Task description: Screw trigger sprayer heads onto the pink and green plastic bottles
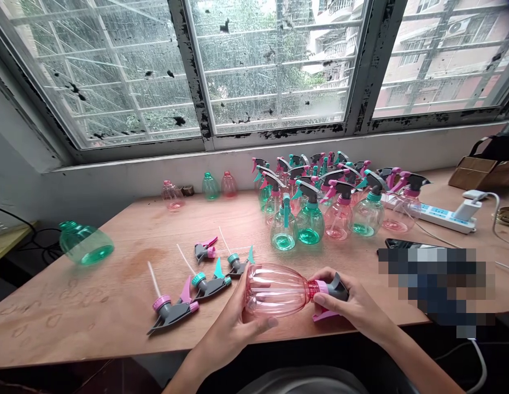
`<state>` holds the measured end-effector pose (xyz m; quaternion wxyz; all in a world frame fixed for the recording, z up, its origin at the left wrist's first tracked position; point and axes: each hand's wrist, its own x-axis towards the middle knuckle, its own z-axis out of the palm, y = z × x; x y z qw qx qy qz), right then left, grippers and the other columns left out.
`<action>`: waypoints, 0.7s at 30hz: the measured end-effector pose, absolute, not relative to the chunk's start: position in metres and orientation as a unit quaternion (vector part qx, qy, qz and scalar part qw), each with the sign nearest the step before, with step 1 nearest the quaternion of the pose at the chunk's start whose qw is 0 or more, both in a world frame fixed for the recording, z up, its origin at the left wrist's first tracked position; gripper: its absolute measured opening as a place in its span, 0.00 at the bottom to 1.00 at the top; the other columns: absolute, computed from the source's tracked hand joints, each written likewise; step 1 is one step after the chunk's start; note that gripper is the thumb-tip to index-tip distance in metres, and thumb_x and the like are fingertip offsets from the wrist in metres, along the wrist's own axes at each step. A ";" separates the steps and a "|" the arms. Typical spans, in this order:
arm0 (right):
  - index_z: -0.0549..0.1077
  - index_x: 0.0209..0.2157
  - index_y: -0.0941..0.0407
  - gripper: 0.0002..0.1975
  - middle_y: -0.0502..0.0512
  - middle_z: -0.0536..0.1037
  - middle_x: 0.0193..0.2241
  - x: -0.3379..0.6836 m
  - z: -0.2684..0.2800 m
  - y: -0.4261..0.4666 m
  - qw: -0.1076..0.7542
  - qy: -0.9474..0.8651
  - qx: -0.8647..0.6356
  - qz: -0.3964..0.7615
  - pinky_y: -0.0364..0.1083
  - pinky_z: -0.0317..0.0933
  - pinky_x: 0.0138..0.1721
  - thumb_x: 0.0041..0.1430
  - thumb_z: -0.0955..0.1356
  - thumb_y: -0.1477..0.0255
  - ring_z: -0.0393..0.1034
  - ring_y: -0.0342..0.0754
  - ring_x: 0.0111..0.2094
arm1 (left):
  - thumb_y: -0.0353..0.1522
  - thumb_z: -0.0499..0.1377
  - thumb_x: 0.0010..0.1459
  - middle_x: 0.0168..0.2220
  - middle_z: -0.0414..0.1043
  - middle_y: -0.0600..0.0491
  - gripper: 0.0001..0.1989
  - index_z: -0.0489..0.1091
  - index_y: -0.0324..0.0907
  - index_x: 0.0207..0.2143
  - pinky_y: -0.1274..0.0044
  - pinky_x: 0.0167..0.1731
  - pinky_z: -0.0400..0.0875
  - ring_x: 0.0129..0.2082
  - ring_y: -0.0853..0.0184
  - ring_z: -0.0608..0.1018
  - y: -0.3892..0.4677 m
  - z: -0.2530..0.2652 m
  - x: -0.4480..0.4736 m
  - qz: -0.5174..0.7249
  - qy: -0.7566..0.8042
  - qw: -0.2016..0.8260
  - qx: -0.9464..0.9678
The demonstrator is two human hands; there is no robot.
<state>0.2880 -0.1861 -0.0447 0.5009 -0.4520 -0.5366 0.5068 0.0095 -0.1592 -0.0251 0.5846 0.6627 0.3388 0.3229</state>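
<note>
A clear pink spray bottle (274, 290) lies sideways above the table's front edge, held between both hands. My left hand (244, 320) wraps round its base end. At the neck, my right hand (348, 301) grips the pink collar of a grey-and-pink trigger sprayer head (338, 287); whether the collar is fully screwed on cannot be made out. Left of the bottle lie loose sprayer heads with dip tubes: a pink-and-grey one (170, 312), a teal-and-grey one (211, 284), another teal one (237, 264) and a smaller pink one (205, 250).
Several assembled spray bottles (309, 221) stand grouped at the back right. Headless bottles include a green one (87, 244) lying tilted at left and a green one (210, 187) near the wall. A power strip (443, 216), a partly blurred phone (418, 244) and a brown bag (479, 174) occupy the right.
</note>
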 end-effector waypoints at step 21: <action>0.76 0.39 0.56 0.15 0.48 0.80 0.28 0.288 -0.042 -0.187 0.498 -0.538 -0.442 0.517 0.45 0.72 0.33 0.59 0.77 0.60 0.77 0.47 0.28 | 0.37 0.69 0.61 0.76 0.42 0.48 0.57 0.28 0.56 0.75 0.61 0.72 0.48 0.71 0.52 0.59 -0.160 -0.022 0.012 0.335 0.341 0.558 0.679</action>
